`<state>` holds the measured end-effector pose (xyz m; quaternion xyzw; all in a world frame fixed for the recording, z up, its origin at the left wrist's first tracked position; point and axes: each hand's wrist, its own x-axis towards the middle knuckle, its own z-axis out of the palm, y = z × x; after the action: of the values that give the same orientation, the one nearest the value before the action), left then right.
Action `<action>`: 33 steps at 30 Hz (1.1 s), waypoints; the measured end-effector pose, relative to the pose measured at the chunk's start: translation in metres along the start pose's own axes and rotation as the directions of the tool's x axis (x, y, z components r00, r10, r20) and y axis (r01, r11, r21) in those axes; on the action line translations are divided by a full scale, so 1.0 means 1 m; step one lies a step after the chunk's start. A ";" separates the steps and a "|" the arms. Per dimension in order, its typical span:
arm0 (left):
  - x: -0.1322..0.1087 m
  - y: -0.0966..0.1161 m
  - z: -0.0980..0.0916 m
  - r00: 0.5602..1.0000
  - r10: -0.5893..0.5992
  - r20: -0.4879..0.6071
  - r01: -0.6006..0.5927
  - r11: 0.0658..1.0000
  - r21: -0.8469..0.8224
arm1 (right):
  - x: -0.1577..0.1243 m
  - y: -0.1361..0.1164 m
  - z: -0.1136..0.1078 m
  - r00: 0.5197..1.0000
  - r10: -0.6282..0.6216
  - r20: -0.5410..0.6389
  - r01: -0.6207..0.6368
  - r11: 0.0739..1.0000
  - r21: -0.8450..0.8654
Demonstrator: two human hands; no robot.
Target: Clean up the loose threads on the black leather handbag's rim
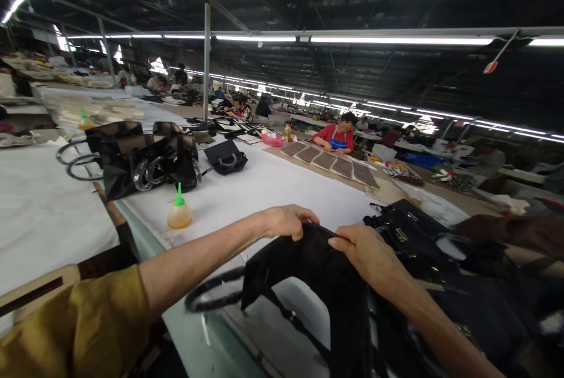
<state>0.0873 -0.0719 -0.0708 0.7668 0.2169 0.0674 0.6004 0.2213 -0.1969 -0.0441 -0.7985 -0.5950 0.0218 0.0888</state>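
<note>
A black handbag (304, 260) stands at the near edge of the white-covered table, with wrapped ring handles hanging at its sides. My left hand (288, 220) pinches the bag's upper rim, its fingers curled over the edge. Close by on the same rim, my right hand (363, 248) grips with thumb and fingers pressed together. Between the two hands a short stretch of the edge is pulled taut. A strap with a small metal fitting crosses the bag's opening below. The bag's lower part is cut off by the frame.
A squeeze bottle (179, 213) with a green nozzle stands left of my arm. Several black handbags (150, 160) stand behind it, and a smaller black bag (227, 157) lies beyond. More black bags (405, 231) are piled at right. A person (339, 134) in red works across the table (273, 181).
</note>
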 end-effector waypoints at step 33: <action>-0.037 -0.011 -0.039 0.999 -0.049 0.019 0.037 0.911 0.411 | 0.015 -0.025 0.036 0.996 -0.077 0.034 0.078 0.996 -0.034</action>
<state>0.0371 -0.0508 -0.0647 0.8717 0.2341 -0.0040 0.4304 0.1971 -0.1714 -0.0739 -0.7758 -0.6272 0.0208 0.0656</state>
